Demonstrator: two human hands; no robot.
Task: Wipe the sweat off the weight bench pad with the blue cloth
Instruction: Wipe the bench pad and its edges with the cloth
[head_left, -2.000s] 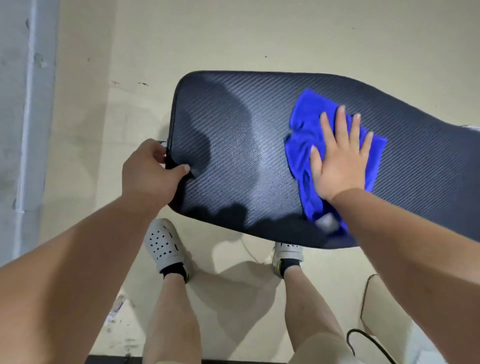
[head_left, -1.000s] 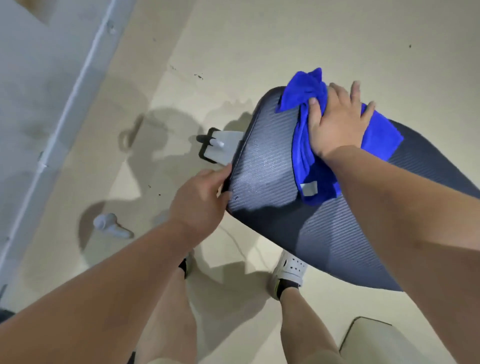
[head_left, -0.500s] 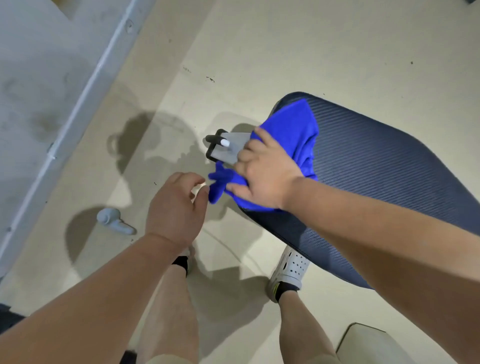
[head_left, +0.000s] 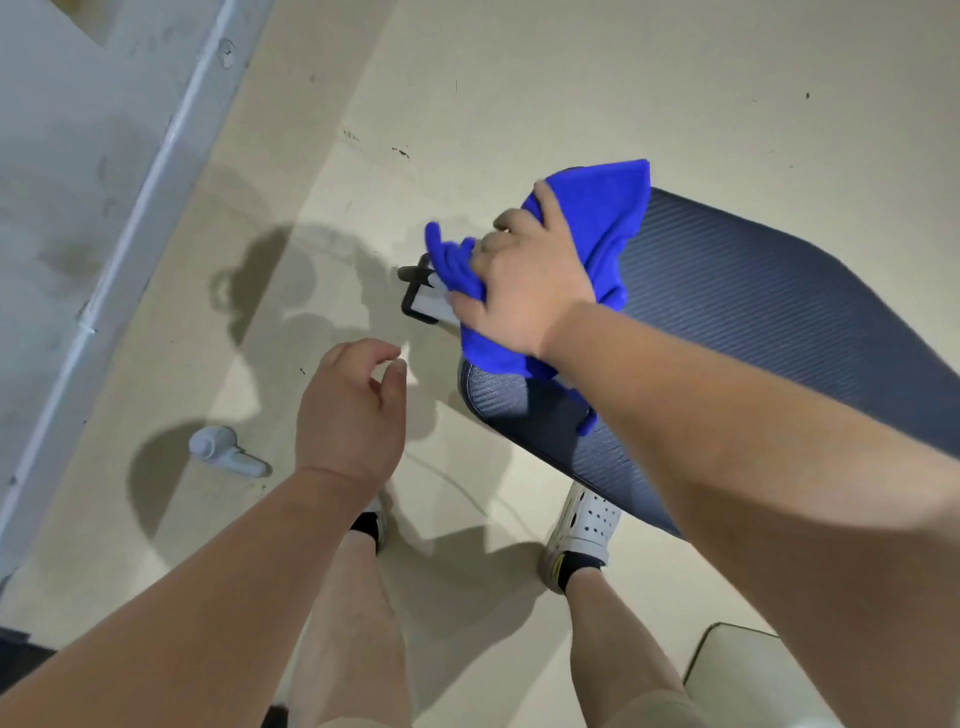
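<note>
The dark textured weight bench pad (head_left: 737, 306) slants across the right side of the view. Its left end is covered by the bright blue cloth (head_left: 608, 228). My right hand (head_left: 524, 286) lies on top of the cloth with fingers gripping a bunched fold over the pad's end. My left hand (head_left: 353, 410) hovers below and to the left of the pad, off it, with fingers loosely curled and holding nothing.
A black and white bench frame bracket (head_left: 421, 301) sticks out past the pad's left end. A small grey object (head_left: 223, 452) lies on the beige floor at left. A grey wall ledge (head_left: 135, 208) runs along the left. My white shoes (head_left: 582, 530) stand under the pad.
My right hand slid the cloth from the pad's middle to its left end and bunched it there. My left hand let go of the pad's edge and drew back.
</note>
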